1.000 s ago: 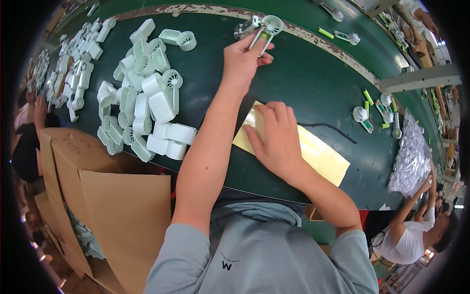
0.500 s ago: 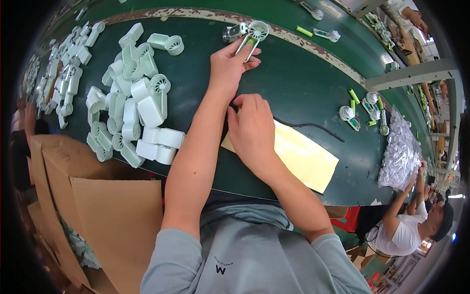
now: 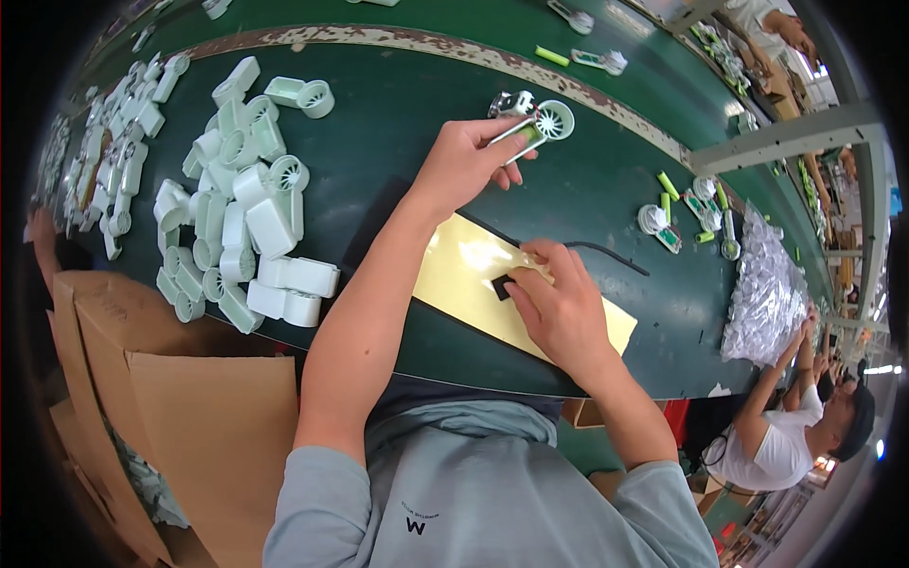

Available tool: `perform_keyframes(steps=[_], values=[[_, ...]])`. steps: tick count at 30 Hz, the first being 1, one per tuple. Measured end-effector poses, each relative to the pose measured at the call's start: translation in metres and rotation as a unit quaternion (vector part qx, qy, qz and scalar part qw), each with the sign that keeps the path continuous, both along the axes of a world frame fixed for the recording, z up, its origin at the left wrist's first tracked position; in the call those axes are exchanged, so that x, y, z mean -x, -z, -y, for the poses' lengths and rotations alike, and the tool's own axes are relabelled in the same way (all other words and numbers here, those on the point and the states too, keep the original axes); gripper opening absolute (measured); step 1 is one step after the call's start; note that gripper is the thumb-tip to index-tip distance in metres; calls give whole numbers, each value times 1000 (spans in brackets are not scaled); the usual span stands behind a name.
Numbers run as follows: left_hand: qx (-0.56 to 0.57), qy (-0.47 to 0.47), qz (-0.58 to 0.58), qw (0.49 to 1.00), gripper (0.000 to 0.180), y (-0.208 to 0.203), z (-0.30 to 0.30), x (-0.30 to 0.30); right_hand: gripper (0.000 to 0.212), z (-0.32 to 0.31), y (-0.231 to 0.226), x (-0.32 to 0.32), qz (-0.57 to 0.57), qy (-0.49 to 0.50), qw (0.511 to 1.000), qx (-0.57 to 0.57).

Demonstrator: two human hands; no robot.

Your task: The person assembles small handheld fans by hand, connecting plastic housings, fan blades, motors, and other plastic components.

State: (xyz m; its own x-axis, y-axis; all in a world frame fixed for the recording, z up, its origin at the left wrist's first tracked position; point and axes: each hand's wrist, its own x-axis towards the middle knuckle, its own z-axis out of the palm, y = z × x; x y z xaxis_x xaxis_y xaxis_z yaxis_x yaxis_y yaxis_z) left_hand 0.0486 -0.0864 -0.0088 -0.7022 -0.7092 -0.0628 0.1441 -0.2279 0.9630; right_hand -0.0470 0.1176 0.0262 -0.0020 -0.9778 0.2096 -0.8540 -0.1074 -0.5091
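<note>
My left hand [image 3: 459,166] is closed around a pale green plastic fan housing [image 3: 555,120], its round slotted end pointing right. A green battery cell [image 3: 526,135] lies in the handle under my thumb, and a white-and-silver part [image 3: 512,104] sticks out beside it. Lower and to the right, my right hand [image 3: 568,308] pinches a small black square pad [image 3: 502,288] just over a shiny yellow sheet [image 3: 454,275]. A thin black strip [image 3: 611,254] runs out from behind my right fingers. Whether the pad touches the sheet I cannot tell.
Pale green housings [image 3: 270,227] lie piled at left, beyond a cardboard box [image 3: 213,417]. Battery and circuit-board assemblies [image 3: 663,225] sit at right, near a clear plastic bag [image 3: 762,293] handled by a co-worker [image 3: 776,440]. A raised worn edge [image 3: 454,52] borders the far side.
My left hand has moved right and slightly nearer with the housing. My right hand has moved right and down over the yellow sheet, and the black pad now shows in its fingers.
</note>
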Motion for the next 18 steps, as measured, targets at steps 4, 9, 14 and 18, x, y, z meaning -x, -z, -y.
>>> perform_keyframes(steps=[4, 9, 14, 18], values=[[14, 85, -5, 996, 36, 3, -13, 10, 29, -17, 1, -3, -37, 38, 998, 19], [-38, 146, 5, 989, 40, 3, -15, 10, 36, -16, 5, -4, -3, 23, 1000, 5], [-20, 182, 14, 983, 42, 8, -12, 8, 31, -9, 2, 14, -5, -30, 1000, -1], [21, 200, 40, 979, 38, 3, -12, 12, 27, 5, -33, 43, 22, -17, 996, 81]])
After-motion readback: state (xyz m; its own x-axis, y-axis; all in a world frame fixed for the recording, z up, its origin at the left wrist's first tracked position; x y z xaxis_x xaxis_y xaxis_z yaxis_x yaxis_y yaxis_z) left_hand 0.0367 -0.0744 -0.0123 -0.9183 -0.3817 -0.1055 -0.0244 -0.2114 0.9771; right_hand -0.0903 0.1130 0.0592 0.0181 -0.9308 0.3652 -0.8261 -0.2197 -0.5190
